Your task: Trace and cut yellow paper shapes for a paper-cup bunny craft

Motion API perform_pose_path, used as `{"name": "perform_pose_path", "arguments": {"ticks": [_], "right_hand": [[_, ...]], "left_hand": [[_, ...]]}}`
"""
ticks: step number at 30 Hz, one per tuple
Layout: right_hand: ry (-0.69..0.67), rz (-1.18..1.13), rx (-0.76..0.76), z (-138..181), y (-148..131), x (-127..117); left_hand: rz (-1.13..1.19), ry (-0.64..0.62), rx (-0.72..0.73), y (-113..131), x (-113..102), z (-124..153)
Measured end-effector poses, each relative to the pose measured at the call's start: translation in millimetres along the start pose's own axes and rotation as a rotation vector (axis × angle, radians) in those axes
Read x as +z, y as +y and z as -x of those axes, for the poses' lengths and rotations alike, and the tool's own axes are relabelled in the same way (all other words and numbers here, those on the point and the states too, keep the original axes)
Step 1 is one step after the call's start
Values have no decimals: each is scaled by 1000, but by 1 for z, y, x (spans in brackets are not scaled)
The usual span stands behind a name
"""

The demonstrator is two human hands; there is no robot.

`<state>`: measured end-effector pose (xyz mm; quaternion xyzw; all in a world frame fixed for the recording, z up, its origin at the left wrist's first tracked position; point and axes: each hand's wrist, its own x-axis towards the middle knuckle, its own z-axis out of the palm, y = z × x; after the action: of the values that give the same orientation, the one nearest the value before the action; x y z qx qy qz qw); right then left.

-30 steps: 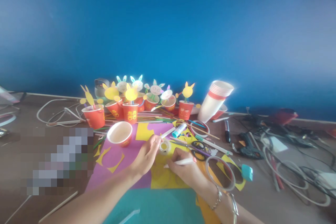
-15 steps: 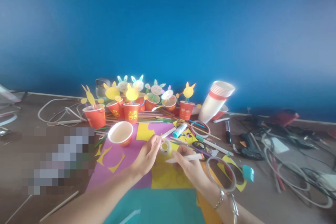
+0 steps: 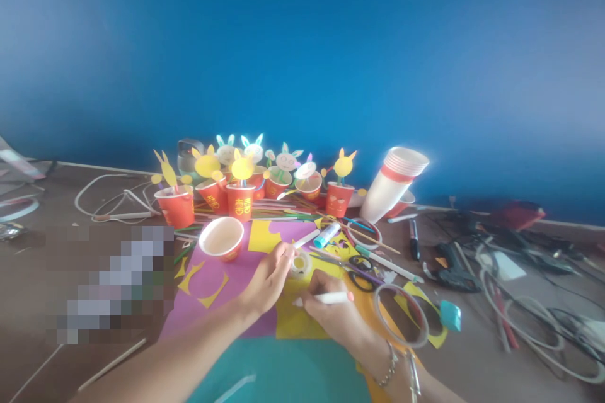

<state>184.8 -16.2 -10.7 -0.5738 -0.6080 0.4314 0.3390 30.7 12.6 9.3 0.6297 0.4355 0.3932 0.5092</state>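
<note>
Low centre of the frame, your left hand (image 3: 269,277) pins a small tape roll (image 3: 299,262) on the yellow paper (image 3: 293,321), fingers pinched on its rim, likely as a template. Your right hand (image 3: 333,315) grips a white pen (image 3: 326,297), tip at the roll. A red cup (image 3: 240,203), centre left, bears a gold double-happiness sign

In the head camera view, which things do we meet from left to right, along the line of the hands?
Open red cup → left hand → small tape roll → right hand holding a white pen → large clear ring → teal clip.
</note>
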Motion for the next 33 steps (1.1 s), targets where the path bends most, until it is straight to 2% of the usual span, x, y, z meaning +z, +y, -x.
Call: {"name": "perform_pose_path", "arguments": {"ticks": [14, 22, 33], "right_hand": [[0, 73, -20, -2, 0, 1], [-5, -43, 21, -2, -8, 0], [-37, -11, -7, 0, -10, 0]], "left_hand": [[5, -6, -5, -2, 0, 0], [8, 2, -8, -1, -1, 1], [-7, 5, -9, 0, -1, 1]]}}
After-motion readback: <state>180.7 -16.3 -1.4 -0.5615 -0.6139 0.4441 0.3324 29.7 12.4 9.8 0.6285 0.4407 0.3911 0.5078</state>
